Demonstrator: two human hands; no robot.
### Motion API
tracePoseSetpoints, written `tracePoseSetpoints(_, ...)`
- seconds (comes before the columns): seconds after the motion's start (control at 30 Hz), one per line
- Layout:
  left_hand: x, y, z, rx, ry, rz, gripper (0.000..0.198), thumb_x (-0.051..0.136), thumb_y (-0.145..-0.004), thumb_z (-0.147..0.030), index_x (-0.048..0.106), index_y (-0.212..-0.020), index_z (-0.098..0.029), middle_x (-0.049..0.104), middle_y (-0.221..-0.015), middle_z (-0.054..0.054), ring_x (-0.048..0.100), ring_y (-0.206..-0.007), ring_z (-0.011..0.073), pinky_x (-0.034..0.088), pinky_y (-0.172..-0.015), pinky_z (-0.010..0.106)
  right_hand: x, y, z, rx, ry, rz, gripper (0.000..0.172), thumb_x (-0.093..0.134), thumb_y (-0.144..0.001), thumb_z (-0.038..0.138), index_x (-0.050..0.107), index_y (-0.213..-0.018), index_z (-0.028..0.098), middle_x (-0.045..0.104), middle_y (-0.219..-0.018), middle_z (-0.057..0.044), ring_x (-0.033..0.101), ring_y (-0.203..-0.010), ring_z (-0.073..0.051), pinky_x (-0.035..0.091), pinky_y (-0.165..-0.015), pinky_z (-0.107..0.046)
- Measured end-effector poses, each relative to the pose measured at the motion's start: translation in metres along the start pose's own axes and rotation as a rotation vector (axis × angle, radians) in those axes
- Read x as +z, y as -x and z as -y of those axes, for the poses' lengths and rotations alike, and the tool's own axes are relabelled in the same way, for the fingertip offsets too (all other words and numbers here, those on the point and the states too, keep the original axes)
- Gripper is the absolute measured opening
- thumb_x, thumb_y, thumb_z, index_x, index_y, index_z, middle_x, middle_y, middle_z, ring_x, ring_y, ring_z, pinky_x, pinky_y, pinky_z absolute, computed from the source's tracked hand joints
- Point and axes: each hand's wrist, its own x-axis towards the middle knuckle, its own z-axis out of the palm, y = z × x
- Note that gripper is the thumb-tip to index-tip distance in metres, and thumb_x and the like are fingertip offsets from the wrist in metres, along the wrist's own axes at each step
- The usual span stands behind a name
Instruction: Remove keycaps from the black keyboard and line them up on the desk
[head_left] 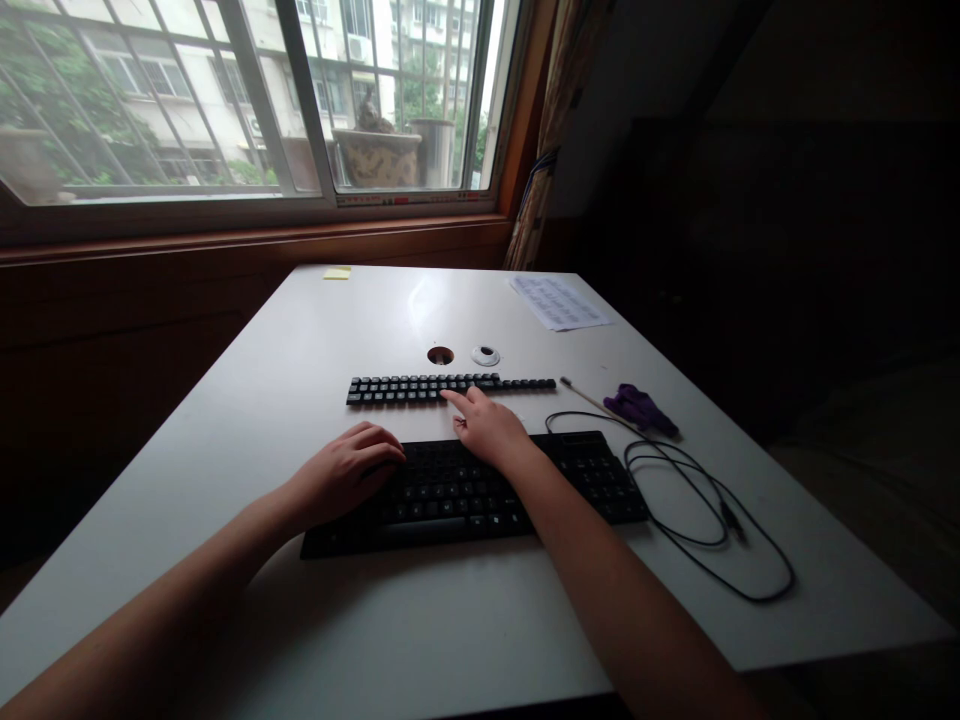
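A black keyboard [480,495] lies on the white table [300,330]. Behind it, rows of loose black keycaps [420,389] are lined up. My left hand [346,470] rests on the keyboard's left end, fingers curled down over it. My right hand [484,425] reaches past the keyboard's top edge, its index finger stretched out and touching the keycap rows, the other fingers folded. I cannot make out anything held in either hand.
The keyboard's black cable [705,510] loops on the table at the right. A purple cloth [641,408] and a thin stick [585,396] lie beyond it. A cable hole [440,355] and its white cap [486,355], a printed sheet [559,302] and a yellow note [337,272] sit farther back.
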Motion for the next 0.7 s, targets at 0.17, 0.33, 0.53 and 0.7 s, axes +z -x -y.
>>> tracePoseSetpoints(0.17, 0.0002, -0.0005, -0.0003, 0.012, 0.000, -0.019, 0.020, 0.051, -0.096, -0.018, 0.067, -0.107, -0.021, 0.067, -0.106, 0.009, 0.060, -0.097, 0.0210, 0.053, -0.088, 0.037, -0.0024, 0.0020, 0.0022, -0.028, 0.004, -0.005, 0.053, 0.043, -0.096, 0.034, 0.037, -0.149, 0.036, 0.058, -0.126, -0.006, 0.064, -0.095, -0.023, 0.049, -0.079, -0.034)
tracePoseSetpoints(0.33, 0.0003, -0.0005, -0.0007, 0.014, 0.003, -0.015, 0.021, 0.051, -0.096, -0.017, 0.067, -0.108, -0.022, 0.066, -0.107, 0.009, 0.060, -0.099, 0.0215, 0.052, -0.088, 0.037, -0.0021, 0.0014, 0.0019, -0.080, -0.013, 0.021, 0.047, 0.041, -0.099, 0.036, 0.044, -0.145, 0.037, 0.059, -0.123, -0.005, 0.063, -0.096, -0.022, 0.048, -0.079, -0.032)
tracePoseSetpoints(0.53, 0.0007, 0.0002, 0.0003, -0.001, -0.002, 0.010, 0.021, 0.052, -0.095, -0.014, 0.066, -0.108, -0.022, 0.065, -0.109, 0.008, 0.059, -0.101, 0.0216, 0.051, -0.089, 0.037, 0.0009, -0.0005, 0.0006, -0.101, 0.008, 0.020, 0.047, 0.042, -0.098, 0.036, 0.045, -0.145, 0.037, 0.058, -0.121, -0.005, 0.064, -0.094, -0.022, 0.048, -0.075, -0.032)
tracePoseSetpoints(0.7, 0.0010, -0.0004, 0.0004, -0.008, 0.000, 0.009, 0.020, 0.053, -0.095, -0.015, 0.066, -0.108, -0.022, 0.065, -0.109, 0.008, 0.059, -0.100, 0.0211, 0.051, -0.089, 0.036, 0.0005, -0.0007, 0.0012, -0.090, 0.008, 0.041, 0.048, 0.041, -0.098, 0.036, 0.043, -0.146, 0.037, 0.057, -0.123, -0.006, 0.064, -0.096, -0.022, 0.048, -0.077, -0.032)
